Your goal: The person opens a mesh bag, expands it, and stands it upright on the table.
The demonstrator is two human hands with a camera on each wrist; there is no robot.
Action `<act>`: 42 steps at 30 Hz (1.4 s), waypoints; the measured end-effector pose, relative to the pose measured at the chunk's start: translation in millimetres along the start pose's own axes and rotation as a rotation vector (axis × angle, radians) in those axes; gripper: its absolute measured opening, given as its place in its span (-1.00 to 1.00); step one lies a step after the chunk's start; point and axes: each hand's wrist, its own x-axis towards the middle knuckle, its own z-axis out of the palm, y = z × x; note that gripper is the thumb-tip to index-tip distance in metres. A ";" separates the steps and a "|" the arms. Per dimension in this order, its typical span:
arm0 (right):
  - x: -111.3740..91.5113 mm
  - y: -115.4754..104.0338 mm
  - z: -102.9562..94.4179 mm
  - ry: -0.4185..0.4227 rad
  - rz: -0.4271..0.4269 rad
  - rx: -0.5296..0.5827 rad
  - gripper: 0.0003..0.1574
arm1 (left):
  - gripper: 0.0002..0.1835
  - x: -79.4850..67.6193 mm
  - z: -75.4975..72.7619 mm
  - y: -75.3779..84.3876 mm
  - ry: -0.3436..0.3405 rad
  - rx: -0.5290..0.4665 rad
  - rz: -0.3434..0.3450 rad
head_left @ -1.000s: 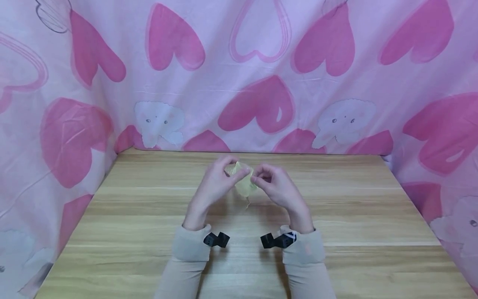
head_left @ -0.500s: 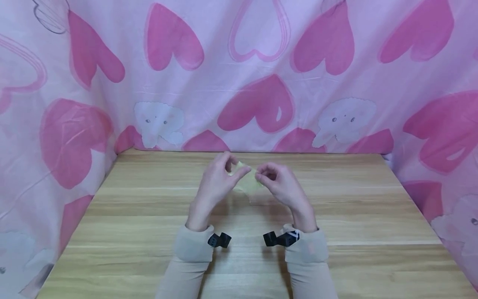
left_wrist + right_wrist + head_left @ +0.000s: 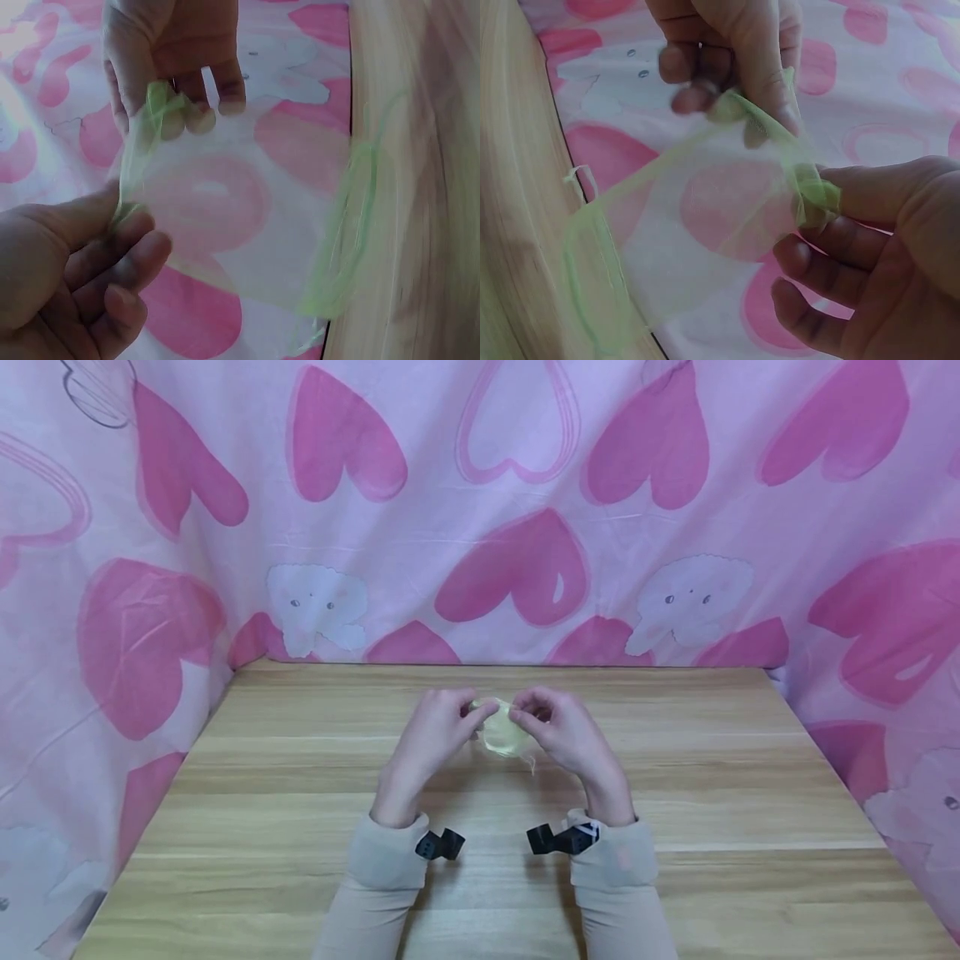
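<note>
Stretching is how the mesh (image 3: 504, 735) sits now: just below centre of the head frame, above the table, between both hands. Left hand (image 3: 431, 739) pinches one end of the upper edge by thumb and fingertips, right hand (image 3: 562, 731) pinches the other.

Risks, my read: fabric looks limp and sheer and the grip takes in little of it, so one side could slip and the edge fold over. Uneven tension could skew or tear the weave. Loose thread (image 3: 533, 765) hangs off the lower right; could snag a finger or fray further.

Surface: wood-grain table (image 3: 247, 827), lower half of frame. Room: pink heart-print cloth (image 3: 420, 552) across the top and down both sides. Black camera at each cuff, bottom centre.
</note>
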 end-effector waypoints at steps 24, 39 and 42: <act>7.2 7.2 3.9 0.265 -0.459 0.075 -0.36 | -0.77 5.8 6.7 -2.8 0.292 -0.595 -0.269; 2.3 7.5 3.1 0.208 -0.387 0.003 -0.87 | -0.63 3.6 6.5 -5.6 0.028 -0.558 -0.145; 0.8 6.6 1.6 0.189 -0.341 0.043 -0.87 | -0.52 2.5 3.2 -12.0 -0.062 -0.642 -0.051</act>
